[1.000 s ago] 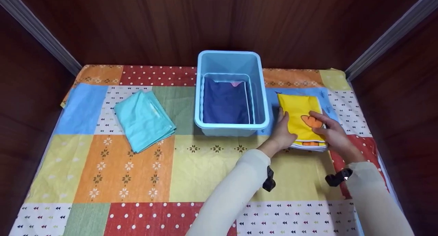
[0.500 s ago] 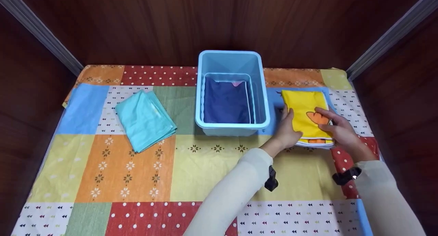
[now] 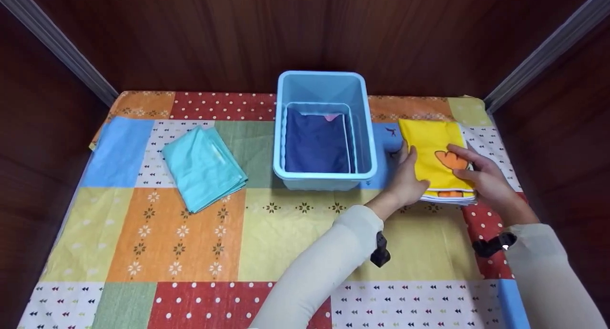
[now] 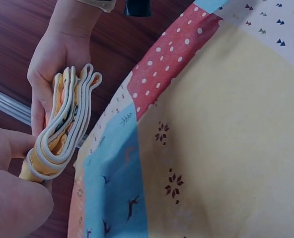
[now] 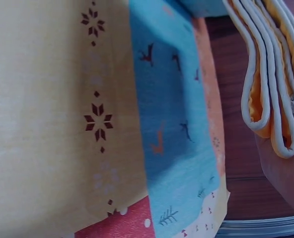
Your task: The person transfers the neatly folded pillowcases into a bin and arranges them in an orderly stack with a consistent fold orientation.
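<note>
Yellow cloth (image 3: 426,143), folded into a thick rectangular pad with white edging, sits between the person's two hands to the right of the light blue tub (image 3: 324,176). Its long axis runs away from the person, the far end angled slightly left; the stacked, layered edges of the near end face the person. The left hand (image 3: 404,180) grips the left long side, and the right hand (image 3: 483,179) holds the right side, its fingers over the orange motif (image 3: 449,160). Both wrist views show the looped layers apparently clear of the patchwork tablecloth (image 3: 286,238), though how far the fingers reach underneath is hard to tell. Inside the tub lies a dark blue cloth (image 3: 317,145); well to the left, a folded turquoise cloth (image 3: 204,169) lies slantwise.
</note>
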Demonstrator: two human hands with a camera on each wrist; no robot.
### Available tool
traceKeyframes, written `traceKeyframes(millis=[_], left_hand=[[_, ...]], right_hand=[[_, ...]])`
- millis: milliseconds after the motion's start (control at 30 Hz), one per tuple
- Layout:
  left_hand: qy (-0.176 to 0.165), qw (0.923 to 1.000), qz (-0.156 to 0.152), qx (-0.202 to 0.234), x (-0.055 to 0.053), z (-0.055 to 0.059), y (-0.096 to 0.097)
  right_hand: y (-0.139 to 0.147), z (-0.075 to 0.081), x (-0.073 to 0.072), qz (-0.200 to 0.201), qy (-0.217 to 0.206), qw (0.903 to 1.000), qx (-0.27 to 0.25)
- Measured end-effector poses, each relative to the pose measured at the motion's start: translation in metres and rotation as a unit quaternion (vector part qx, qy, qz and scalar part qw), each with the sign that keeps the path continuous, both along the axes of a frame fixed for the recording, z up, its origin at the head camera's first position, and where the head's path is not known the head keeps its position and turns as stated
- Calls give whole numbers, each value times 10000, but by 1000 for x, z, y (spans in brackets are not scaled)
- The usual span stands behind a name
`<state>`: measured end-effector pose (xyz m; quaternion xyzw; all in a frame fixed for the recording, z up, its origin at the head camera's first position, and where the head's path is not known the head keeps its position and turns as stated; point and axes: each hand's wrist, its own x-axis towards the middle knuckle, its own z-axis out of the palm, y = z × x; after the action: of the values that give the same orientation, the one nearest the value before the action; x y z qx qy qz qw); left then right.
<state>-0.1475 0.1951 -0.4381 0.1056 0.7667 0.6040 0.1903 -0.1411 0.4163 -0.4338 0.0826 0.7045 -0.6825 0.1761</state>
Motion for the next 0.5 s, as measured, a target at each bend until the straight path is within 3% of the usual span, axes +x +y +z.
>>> traceKeyframes(millis=[500], left_hand=[[193,9997,128,68,4,19,3]], right_hand=[[1,19,0,25,246,9995,-194]])
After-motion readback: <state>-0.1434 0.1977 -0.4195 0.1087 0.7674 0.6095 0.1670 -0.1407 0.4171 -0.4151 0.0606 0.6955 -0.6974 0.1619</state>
